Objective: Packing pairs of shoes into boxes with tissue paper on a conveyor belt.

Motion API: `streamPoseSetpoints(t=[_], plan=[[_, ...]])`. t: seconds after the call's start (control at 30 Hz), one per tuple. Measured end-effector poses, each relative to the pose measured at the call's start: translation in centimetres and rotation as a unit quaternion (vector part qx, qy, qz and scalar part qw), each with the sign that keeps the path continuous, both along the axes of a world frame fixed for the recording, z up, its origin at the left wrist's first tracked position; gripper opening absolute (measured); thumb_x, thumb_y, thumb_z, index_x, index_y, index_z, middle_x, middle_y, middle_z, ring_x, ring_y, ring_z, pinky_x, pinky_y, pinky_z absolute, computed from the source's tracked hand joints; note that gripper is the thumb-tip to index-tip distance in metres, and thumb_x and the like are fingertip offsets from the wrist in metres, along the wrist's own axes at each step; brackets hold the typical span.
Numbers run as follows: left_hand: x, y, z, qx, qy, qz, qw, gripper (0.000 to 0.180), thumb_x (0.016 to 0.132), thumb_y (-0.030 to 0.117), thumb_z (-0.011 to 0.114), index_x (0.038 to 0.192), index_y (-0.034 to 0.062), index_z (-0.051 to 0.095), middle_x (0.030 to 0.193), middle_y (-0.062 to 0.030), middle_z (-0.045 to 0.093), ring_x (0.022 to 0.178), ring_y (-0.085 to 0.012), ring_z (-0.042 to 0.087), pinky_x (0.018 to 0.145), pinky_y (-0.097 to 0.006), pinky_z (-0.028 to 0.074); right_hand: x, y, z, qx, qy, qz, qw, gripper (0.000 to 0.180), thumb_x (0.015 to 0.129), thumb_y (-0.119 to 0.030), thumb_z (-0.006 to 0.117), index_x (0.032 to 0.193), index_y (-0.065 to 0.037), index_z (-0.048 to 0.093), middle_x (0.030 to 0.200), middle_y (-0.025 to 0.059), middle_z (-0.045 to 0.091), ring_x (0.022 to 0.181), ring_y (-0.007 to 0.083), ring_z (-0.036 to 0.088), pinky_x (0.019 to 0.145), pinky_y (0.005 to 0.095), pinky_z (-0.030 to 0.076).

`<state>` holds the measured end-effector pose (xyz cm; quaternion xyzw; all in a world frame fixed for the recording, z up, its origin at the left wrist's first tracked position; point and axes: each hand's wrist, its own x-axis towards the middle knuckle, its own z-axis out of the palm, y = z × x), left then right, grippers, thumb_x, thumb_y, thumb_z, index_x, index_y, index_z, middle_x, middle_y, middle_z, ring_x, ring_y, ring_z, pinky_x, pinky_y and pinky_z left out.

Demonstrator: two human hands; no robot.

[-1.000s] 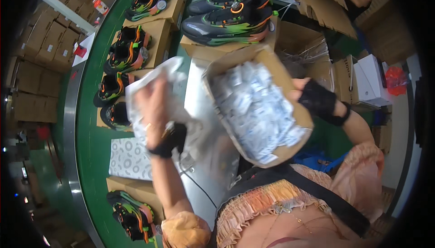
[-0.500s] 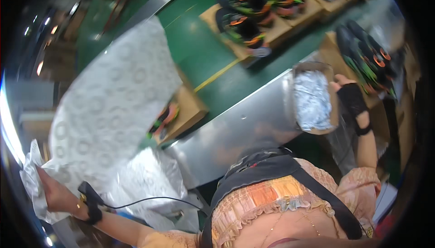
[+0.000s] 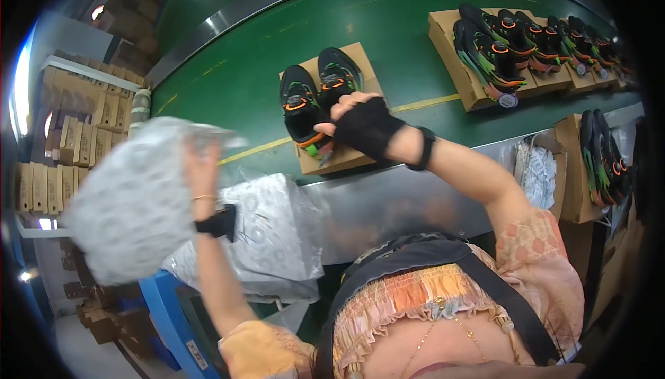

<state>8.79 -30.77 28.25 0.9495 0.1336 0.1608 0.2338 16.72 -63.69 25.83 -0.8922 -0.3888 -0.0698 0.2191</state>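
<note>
Green belt (image 3: 388, 33) fills the middle of the head view, with a steel ledge (image 3: 388, 206) along its near side. The right hand (image 3: 367, 126) has left the packet carton (image 3: 552, 142), which now stands toward the ledge's right end, and is over the nearest shoes (image 3: 299, 88); I judge this leaves it free to work on that pair. They stand upright on a box (image 3: 329, 164), toes pointing away. Its fingers are half curled at the right shoe's heel, thumb apart; whether they have hold of it I cannot tell. The left hand (image 3: 201, 171) is closed on an edge of a patterned sheet (image 3: 138, 206), spread wide half a second ago and now drawn in, blurred, at the left.

Green surface shows left of the box and between it and the shoe row (image 3: 485, 53). The box's near edge lies close to the ledge. A bagged stack (image 3: 277, 220) covers the ledge's left end, just beside the left wrist, while a blue frame (image 3: 170, 323) stands below the sheet, so room looks tighter there.
</note>
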Motion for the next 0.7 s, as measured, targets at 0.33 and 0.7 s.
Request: streamPoseSetpoints(t=[0.33,0.7], plan=[[6.2,-3.7,-20.4,-0.187,0.256,-0.139,0.938,0.070,0.078,0.056,0.044,0.098,-0.0102,0.053,0.094,-0.0290,0.056,0.096,-0.0375,0.054,0.081,-0.037,0.041,-1.3,-2.1,-2.4,-0.074,0.159,-0.026,0.984,0.019,0.064,-0.022,0.060,0.076,-0.008,0.056,0.071,0.0139,0.057,0.073,0.0275,0.058,0.061,0.0382,0.045],[10.4,-14.1,-19.8,-0.541,0.181,-0.147,0.808,0.043,0.070,0.029,0.068,0.086,-0.0092,0.057,0.081,-0.0104,0.061,0.070,-0.0147,0.057,0.062,-0.025,0.045,-14.2,-16.3,-5.4,-0.358,0.216,0.111,0.901,0.019,0.061,-0.024,0.061,0.073,-0.009,0.063,0.065,0.0086,0.060,0.062,0.0234,0.061,0.059,0.0393,0.048]])
